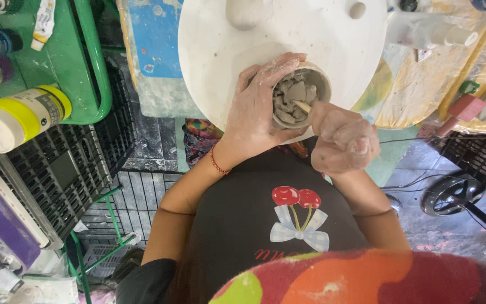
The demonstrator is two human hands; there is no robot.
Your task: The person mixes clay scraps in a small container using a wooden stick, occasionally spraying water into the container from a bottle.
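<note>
Gripping the clay cup (301, 95) at the board's near edge (209, 107), left hand (257, 107) steadies; right hand (341, 138) clutches a stick (303, 105).

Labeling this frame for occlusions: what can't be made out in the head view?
- Tool tip: the stick in the right hand ends among clay pieces in the cup.
- Cup's left wall: wrapped by the left hand.
- Clay lump on the white round board: cut off by the top edge.
- Right palm and grip: turned away, clay-smeared.

Pottery workshop: clay-smeared round board (333, 50), paint bottles (21, 115), crates (68, 174).
</note>
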